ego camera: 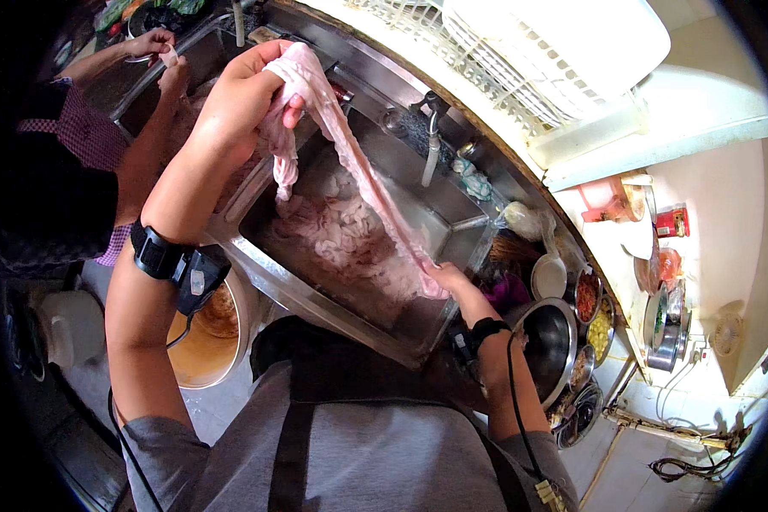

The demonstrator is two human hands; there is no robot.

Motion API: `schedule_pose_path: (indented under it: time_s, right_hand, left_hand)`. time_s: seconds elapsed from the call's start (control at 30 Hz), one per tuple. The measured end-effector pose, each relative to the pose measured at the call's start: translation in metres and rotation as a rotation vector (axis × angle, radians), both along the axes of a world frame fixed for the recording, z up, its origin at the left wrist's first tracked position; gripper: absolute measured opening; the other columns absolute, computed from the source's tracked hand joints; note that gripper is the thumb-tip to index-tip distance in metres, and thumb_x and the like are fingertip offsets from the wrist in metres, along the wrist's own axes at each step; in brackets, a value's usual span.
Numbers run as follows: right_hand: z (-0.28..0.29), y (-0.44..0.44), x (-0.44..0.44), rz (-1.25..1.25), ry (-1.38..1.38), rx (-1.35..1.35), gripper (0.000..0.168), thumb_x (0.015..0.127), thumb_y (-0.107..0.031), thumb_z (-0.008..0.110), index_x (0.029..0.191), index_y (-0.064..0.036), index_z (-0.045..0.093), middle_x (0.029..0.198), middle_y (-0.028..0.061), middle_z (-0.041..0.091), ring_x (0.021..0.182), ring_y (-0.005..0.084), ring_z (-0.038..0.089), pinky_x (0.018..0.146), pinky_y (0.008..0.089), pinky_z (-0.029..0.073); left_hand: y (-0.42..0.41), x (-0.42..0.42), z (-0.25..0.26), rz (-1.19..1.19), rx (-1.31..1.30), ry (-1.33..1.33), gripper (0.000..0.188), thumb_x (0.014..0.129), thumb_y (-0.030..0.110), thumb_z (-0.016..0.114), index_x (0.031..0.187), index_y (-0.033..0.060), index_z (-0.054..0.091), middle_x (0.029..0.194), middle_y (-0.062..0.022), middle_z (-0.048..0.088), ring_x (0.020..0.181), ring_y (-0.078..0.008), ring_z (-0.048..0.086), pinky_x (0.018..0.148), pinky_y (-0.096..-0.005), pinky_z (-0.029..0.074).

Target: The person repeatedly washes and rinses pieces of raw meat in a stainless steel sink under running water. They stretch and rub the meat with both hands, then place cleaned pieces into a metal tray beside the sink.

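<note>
My left hand point(240, 96), raised above the sink, grips the upper part of a long, wet, pale pink strip of what looks like raw animal intestine point(366, 169). A short end dangles below that hand. From there the strip slants down, stretched, to my right hand point(449, 276), which holds its lower end near the basin's right side. Under it, a heap of similar pink intestine point(349, 233) lies in cloudy water inside the stainless steel sink point(307, 304). Some right-hand fingers are hidden behind the strip.
At the left, a co-worker's hands point(173, 72) hold a small pale piece over another basin. A faucet point(431, 150) stands at the sink's back. Below my left arm is a bucket point(246, 320) of yellowish liquid. A large metal bowl point(544, 345) sits right; a dish rack point(486, 83) is above.
</note>
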State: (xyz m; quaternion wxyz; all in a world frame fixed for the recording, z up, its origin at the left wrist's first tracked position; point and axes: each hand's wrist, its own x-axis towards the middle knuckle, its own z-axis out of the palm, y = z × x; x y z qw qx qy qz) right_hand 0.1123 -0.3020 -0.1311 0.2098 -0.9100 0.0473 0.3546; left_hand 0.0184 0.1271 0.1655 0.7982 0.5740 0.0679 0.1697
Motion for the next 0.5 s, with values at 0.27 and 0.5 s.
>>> schedule_pose_path:
  time_s: [0.27, 0.5]
  right_hand:
    - [-0.046, -0.014, -0.009, 0.167, -0.029, -0.100, 0.052, 0.080, -0.039, 0.064, 0.113, 0.000, 0.055, 0.104, 0.0134, 0.062, 0.093, 0.0234, 0.059, 0.077, 0.0348, 0.046]
    - [-0.007, 0.006, -0.017, -0.569, 0.352, 0.737, 0.044, 0.086, -0.040, 0.057, 0.119, -0.010, 0.053, 0.111, 0.0060, 0.060, 0.095, 0.0207, 0.060, 0.080, 0.0389, 0.049]
  left_hand:
    - [-0.001, -0.005, 0.008, -0.025, 0.062, 0.076, 0.015, 0.085, 0.005, 0.044, 0.094, -0.0008, 0.055, 0.064, -0.0044, 0.056, 0.042, -0.0082, 0.045, 0.039, -0.0207, 0.037]
    - [-0.014, 0.000, -0.012, 0.049, 0.226, 0.099, 0.017, 0.088, 0.019, 0.051, 0.087, 0.0050, 0.062, 0.062, 0.0016, 0.055, 0.042, -0.0050, 0.045, 0.038, -0.0186, 0.035]
